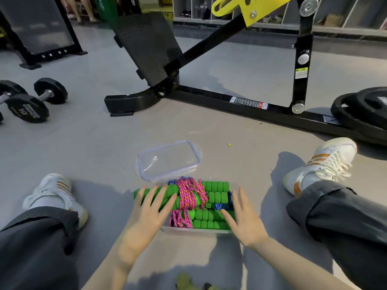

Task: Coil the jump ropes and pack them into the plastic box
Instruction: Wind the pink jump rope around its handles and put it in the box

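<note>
While the coiled jump ropes point(194, 197) are sitting heaped in the plastic box point(196, 230) at lower centre, the left hand point(146, 208) and right hand point(243, 218) are lying spread-fingered over either end. Probably light, the cord is looking soft and springy; the stiff green foam handles are offering the surest hold.

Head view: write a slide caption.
Left hand and right hand rest on green-handled jump ropes in clear plastic box; clear lid lies beyond.

The coiled jump ropes point(194, 203) lie in the plastic box point(194, 230) between both feet, with the lid point(168, 160) just behind it on the floor point(104, 147).
</note>
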A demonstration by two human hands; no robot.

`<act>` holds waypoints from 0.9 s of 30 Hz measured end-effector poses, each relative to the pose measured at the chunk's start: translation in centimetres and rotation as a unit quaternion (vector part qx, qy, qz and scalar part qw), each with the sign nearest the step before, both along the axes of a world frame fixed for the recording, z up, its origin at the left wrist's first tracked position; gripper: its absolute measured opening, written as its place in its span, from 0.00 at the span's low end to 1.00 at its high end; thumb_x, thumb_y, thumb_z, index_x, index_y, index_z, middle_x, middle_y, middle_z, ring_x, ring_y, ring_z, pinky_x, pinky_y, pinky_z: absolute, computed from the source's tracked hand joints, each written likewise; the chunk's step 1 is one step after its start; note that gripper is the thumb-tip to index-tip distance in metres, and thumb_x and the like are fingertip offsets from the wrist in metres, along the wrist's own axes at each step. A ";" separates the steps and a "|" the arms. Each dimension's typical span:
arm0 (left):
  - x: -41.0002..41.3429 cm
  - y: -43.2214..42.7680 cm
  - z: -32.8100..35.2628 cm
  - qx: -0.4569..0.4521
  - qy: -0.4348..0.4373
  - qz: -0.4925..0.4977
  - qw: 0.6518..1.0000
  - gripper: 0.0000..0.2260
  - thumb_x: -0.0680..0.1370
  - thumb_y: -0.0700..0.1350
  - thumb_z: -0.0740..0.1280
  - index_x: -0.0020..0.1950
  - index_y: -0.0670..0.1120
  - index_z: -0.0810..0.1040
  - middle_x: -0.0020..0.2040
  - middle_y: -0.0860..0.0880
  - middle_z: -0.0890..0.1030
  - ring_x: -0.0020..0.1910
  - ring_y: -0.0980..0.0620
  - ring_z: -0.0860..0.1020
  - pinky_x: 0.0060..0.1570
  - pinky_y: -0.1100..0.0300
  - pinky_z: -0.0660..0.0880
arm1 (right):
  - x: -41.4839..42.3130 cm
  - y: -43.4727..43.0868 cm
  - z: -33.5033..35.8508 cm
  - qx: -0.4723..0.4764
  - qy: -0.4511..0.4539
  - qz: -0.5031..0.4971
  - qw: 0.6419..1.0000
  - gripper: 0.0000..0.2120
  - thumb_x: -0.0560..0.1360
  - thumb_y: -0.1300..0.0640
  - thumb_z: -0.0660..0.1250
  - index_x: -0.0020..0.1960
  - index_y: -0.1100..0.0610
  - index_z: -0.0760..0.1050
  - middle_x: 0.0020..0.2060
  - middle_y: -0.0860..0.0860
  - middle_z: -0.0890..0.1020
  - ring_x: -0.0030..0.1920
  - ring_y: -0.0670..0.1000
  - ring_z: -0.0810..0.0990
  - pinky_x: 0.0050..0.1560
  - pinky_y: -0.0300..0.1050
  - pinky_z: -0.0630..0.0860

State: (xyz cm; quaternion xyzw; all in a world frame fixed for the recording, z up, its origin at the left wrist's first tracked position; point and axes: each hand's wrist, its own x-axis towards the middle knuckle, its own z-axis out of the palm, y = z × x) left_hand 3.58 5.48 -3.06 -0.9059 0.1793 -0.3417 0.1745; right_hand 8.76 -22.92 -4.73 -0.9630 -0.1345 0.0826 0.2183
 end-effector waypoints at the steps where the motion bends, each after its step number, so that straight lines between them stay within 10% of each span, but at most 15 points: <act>1: -0.2 -0.1 -0.2 0.001 0.012 0.000 1.000 0.24 0.72 0.32 0.51 0.67 0.42 0.69 0.62 0.37 0.73 0.59 0.37 0.71 0.56 0.39 0.68 | 1.1 0.0 0.2 -0.012 0.000 0.027 1.000 0.57 0.57 0.22 0.23 0.77 0.56 0.39 0.76 0.54 0.38 0.76 0.50 0.40 0.74 0.42 0.41; 14: 2.4 -6.8 -0.9 -0.033 0.067 -0.054 0.996 0.25 0.68 0.33 0.54 0.65 0.44 0.68 0.60 0.40 0.79 0.59 0.37 0.76 0.61 0.41 0.63 | 4.9 -1.5 2.6 0.094 -0.110 0.127 0.981 0.29 0.77 0.35 0.39 0.74 0.46 0.48 0.75 0.47 0.53 0.76 0.45 0.50 0.75 0.44 0.48; 20: 2.2 -7.8 -1.3 -0.077 0.184 -0.030 0.979 0.40 0.56 0.36 0.78 0.66 0.45 0.67 0.62 0.40 0.79 0.60 0.39 0.77 0.62 0.42 0.62 | 4.2 -1.3 1.7 0.006 -0.216 0.266 0.939 0.23 0.82 0.45 0.46 0.75 0.51 0.55 0.73 0.56 0.64 0.73 0.54 0.62 0.71 0.50 0.60; 27: 2.5 -6.8 -2.2 -0.116 0.208 -0.026 0.971 0.16 0.73 0.50 0.68 0.60 0.48 0.81 0.60 0.43 0.80 0.58 0.44 0.79 0.65 0.45 0.68 | 4.8 0.0 1.1 -0.009 -0.257 0.297 0.920 0.21 0.83 0.47 0.45 0.68 0.55 0.65 0.65 0.56 0.75 0.62 0.54 0.77 0.59 0.45 0.74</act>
